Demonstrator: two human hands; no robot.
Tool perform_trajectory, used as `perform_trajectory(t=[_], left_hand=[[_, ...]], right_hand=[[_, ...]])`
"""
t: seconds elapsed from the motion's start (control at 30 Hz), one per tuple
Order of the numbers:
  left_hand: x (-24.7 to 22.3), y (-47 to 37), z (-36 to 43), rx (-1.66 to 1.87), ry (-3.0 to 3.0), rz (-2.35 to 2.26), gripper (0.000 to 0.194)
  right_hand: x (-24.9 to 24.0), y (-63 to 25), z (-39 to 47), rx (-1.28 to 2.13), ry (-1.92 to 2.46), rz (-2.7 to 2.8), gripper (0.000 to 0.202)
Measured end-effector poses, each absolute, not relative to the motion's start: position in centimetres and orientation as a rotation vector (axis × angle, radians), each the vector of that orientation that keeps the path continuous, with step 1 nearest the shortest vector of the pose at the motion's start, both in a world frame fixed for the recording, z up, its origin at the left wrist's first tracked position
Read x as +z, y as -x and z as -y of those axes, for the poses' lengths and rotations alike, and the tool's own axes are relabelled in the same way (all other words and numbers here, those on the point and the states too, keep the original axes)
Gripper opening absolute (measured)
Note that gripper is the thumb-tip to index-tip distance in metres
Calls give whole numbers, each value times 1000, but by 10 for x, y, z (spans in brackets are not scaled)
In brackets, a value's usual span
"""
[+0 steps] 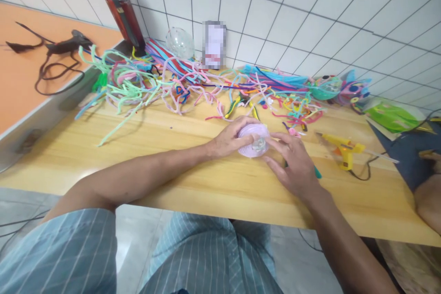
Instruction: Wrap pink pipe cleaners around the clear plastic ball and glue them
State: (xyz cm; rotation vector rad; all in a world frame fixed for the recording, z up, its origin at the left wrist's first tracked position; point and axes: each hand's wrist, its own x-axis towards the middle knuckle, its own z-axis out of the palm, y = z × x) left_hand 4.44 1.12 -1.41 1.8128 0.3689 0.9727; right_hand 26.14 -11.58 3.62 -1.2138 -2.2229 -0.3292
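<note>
A round, pale purple piece (245, 149) with ridges and a clear, shiny part near its lower right is over the wooden table, in front of me. My left hand (231, 138) is wrapped round its left side, thumb across its face. On the right, the fingertips of my right hand (292, 161) touch its edge, the fingers spread and slightly bent. Just behind the piece lie pliers with yellow and black handles (233, 106). Part of a green object (317, 172) shows beside my right hand.
Coloured pipe cleaners (127, 87) are heaped along the tiled wall, with a red thermos (120, 11), a clear ball (180, 42) and a phone (214, 46). A yellow glue gun (345, 150) lies right. Another person's arm (429, 197) is at the right edge.
</note>
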Motion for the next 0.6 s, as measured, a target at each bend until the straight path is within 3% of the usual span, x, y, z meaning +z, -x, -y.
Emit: perform_trajectory(t=[0.6], left_hand=[[-11, -43, -12, 1005, -2023, -335, 49]], right_hand=[[20, -260, 104, -331, 1130, 2182, 64]])
